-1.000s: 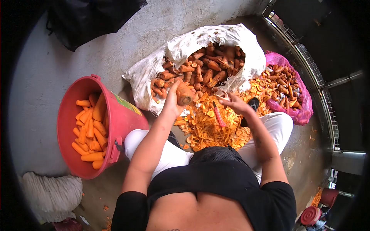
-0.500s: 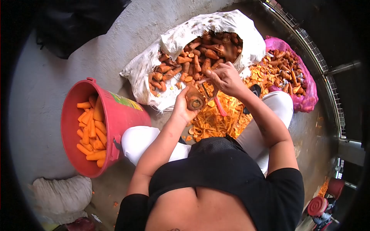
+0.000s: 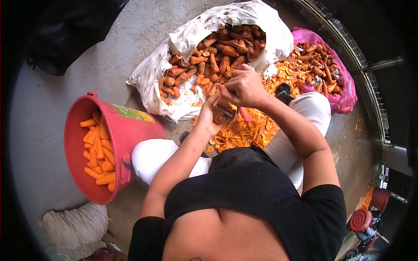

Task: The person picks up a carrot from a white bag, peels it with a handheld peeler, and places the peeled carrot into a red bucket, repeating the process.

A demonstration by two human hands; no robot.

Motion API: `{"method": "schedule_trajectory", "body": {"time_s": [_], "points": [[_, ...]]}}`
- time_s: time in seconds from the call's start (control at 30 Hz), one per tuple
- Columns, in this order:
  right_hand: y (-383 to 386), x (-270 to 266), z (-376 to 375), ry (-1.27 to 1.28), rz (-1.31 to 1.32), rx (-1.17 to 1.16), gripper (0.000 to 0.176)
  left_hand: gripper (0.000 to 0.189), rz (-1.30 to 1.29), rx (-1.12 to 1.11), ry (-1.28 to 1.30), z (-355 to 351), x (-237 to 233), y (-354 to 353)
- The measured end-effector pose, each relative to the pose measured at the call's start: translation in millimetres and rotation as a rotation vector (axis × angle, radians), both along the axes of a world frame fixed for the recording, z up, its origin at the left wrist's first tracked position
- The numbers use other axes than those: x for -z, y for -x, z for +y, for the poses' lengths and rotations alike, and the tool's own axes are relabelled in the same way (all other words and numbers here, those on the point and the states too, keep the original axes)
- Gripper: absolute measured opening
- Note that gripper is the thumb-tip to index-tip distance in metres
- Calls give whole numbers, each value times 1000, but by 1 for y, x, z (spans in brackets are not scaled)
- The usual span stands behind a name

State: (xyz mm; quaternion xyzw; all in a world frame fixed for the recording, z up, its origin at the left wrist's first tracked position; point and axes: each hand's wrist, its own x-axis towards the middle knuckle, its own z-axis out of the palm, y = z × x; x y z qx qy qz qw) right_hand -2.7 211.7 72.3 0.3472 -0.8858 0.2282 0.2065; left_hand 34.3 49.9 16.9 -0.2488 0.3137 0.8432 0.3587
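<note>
My left hand is wrapped round a brown-skinned, unpeeled carrot, its blunt end turned toward me. Held in the closed fingers of my right hand is a peeler, its head lying over the carrot; the fingers hide most of its handle. Below both hands spreads a heap of orange carrot peelings. A red-pink handle sticks out of that heap, the rest of it hidden.
A white sack, open at the side, holds many unpeeled carrots. On the left a red bucket lies tilted with peeled carrots inside. A pink mesh bag of carrot scraps is at right. A pale sack sits lower left.
My right hand has come down and left, bringing the peeler from beside the carrot onto its near end. My left hand still grips the carrot. The whole view has shifted slightly.
</note>
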Motion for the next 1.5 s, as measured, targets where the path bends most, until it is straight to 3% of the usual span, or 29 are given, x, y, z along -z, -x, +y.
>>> {"method": "schedule_trajectory", "body": {"time_s": [0.1, 0.27, 0.5, 0.67, 0.9, 0.97, 1.5], "points": [[-2, -1, -1, 8, 14, -41, 38, 36, -49, -10, 48, 3, -16, -1], [-4, 0, -4, 25, 32, -63, 39, 36, -6, 24, -46, -5, 17, 2], [-7, 0, -3, 45, -6, -75, 36, 36, 22, -17, -42, -4, -4, -6], [-10, -2, -4, 63, 0, -104, 35, 36, 9, 12, -117, -7, 21, -3], [-10, -2, -2, 75, 0, -79, 35, 36, 13, -6, -100, -2, 3, -5], [-10, -4, 0, 53, -17, -91, 36, 35, 66, 38, -145, -6, 17, -6], [-6, 9, 9, 180, -134, -53, 31, 32, 137, 37, -124, 1, -21, -11]]}}
